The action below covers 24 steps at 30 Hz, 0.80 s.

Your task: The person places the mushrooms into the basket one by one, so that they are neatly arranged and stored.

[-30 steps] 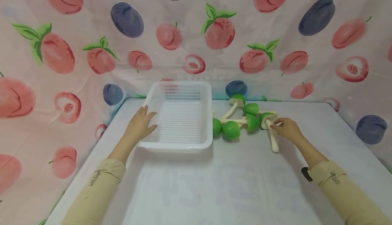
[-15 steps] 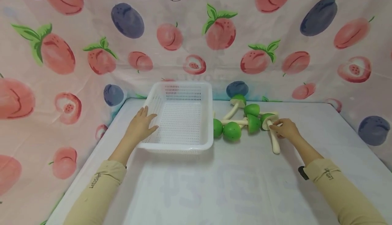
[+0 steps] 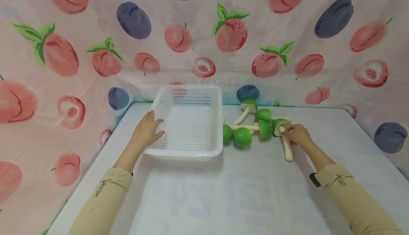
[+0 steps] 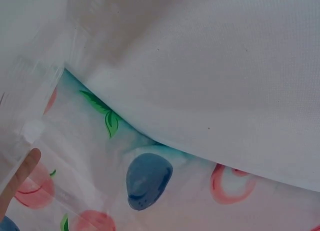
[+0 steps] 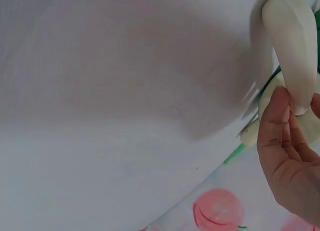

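Observation:
My right hand (image 3: 298, 134) pinches the pale stem of a green-capped toy mushroom (image 3: 287, 149) at the right end of a mushroom pile. Its cap points away from me and its stem end toward me. In the right wrist view the thumb and fingertips lie on both sides of that mushroom's stem (image 5: 292, 46). My left hand (image 3: 146, 131) rests at the left rim of a white plastic basket (image 3: 185, 153), fingers spread and thumb reaching over the inside. One straight finger (image 4: 25, 168) shows by the basket wall in the left wrist view. Nothing lies in the basket.
Several more green-capped mushrooms (image 3: 242, 137) lie jumbled against the basket's right side, one mushroom (image 3: 249, 105) near the back edge. The white table (image 3: 223, 196) ends at a fruit-printed cloth (image 3: 204, 29) behind and on the left.
The right hand has settled closer on the mushroom's stem, its forearm shifting slightly left. The left hand and basket stay where they were.

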### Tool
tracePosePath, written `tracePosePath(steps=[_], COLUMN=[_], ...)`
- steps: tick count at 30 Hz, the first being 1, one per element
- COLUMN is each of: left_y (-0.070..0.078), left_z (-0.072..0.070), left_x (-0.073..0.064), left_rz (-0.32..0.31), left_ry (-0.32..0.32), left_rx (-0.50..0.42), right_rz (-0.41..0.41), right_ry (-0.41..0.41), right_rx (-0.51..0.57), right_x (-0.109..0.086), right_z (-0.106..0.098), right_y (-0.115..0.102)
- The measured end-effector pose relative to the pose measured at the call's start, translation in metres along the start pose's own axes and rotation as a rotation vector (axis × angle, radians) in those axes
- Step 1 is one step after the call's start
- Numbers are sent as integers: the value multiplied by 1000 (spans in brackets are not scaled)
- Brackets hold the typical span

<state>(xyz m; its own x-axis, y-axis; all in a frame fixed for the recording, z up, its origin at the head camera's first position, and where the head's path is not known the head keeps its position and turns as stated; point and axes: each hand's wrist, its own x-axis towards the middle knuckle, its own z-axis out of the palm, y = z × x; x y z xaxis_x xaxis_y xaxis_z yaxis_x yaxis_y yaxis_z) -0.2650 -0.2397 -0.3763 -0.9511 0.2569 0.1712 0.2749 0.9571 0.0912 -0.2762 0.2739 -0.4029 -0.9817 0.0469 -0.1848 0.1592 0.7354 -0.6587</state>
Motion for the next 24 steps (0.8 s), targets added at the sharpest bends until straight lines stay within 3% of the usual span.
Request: tracePosePath(steps=[10, 16, 24], left_y=[0, 0, 1], left_z=[-2, -3, -1], left_x=[0, 2, -1], left_rz=[4, -29, -42], left_ry=[-1, -2, -23], left_rx=[7, -17, 3], right_rz=[-28, -57, -117], right_ry=[62, 99, 138], right_rx=[13, 63, 82], right_x=[-2, -5, -8], right_z=[-4, -10, -11], right_y=[4, 4, -8])
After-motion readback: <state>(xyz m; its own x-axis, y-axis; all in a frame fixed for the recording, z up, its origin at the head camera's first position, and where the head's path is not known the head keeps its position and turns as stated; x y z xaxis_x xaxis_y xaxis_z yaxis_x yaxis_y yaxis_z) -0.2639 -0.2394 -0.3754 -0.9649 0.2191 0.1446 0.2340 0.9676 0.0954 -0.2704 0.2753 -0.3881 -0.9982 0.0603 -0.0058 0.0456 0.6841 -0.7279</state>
